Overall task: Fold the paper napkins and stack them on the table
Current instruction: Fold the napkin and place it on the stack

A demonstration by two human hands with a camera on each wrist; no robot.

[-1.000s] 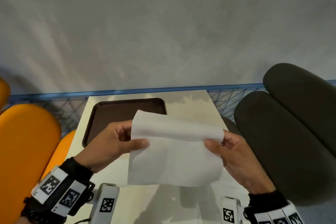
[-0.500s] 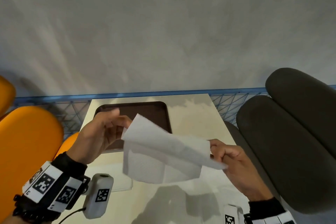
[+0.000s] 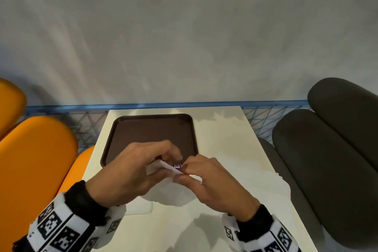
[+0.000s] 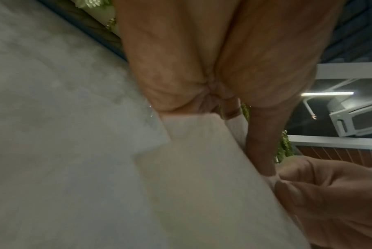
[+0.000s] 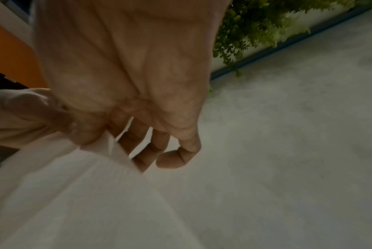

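White folded paper napkin (image 3: 166,166) pinched between left hand (image 3: 131,172) and right hand (image 3: 212,182), above pale table (image 3: 235,149), just before dark brown rectangular tray (image 3: 151,129). Bare tabletop lies rightward.

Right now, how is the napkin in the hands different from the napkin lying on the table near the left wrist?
The held napkin is up in the air, pinched between the left hand and the right hand; the table napkin lies flat, untouched. The held napkin is bent along a fold; the table napkin shows a flat, square corner. Both are white paper.
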